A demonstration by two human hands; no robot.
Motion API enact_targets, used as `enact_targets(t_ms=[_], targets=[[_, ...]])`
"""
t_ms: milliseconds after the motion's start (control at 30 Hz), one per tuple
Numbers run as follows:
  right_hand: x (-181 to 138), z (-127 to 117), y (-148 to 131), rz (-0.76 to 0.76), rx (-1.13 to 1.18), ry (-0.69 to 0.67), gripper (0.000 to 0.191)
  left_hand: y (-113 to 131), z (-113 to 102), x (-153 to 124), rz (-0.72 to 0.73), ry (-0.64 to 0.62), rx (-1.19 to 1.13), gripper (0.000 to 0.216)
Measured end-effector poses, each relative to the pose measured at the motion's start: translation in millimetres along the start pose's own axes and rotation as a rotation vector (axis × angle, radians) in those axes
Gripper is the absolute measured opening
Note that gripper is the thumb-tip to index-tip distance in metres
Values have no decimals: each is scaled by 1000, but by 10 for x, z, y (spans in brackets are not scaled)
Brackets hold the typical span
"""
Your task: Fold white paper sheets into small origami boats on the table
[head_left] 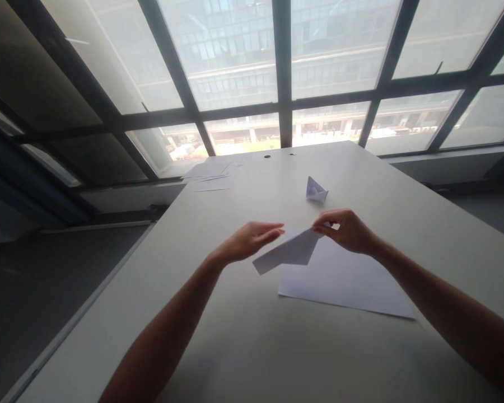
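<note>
A folded sheet of paper (293, 249) hangs tilted above the table, its upper right corner pinched between the thumb and fingers of my right hand (348, 230). Just left of its upper edge is my left hand (252, 240), fingers stretched out with a gap between thumb and fingers, gripping nothing. Beneath the folded piece, a flat white sheet (353, 280) lies on the table, partly covered by my right hand and forearm. Beyond my right hand stands a small folded paper boat (316, 191).
The white table (235, 347) stretches away toward a wall of windows (239, 56) with dark frames. Several loose paper sheets (212, 174) lie at its far left. Two dark round holes (267, 157) sit near the far edge. A blue curtain (21, 184) hangs at left.
</note>
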State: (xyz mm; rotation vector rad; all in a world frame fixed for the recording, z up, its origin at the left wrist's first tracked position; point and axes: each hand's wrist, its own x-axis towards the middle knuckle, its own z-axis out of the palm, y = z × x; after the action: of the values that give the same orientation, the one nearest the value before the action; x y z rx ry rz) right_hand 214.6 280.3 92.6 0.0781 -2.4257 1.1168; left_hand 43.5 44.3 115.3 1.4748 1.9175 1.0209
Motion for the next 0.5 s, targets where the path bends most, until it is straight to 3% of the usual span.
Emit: enact_targets(t_ms=[100, 300, 433, 500], targets=[[-19, 66, -104, 43, 47, -80, 22, 151, 267, -3, -79, -202, -70, 45], [5, 108, -13, 287, 329, -166, 35, 101, 384, -8, -276, -236, -262, 48], [53, 78, 141, 387, 385, -124, 36, 11, 339, 12, -396, -277, -407, 48], [81, 36, 212, 423, 368, -15, 36, -46, 321, 21, -431, -265, -456, 48]])
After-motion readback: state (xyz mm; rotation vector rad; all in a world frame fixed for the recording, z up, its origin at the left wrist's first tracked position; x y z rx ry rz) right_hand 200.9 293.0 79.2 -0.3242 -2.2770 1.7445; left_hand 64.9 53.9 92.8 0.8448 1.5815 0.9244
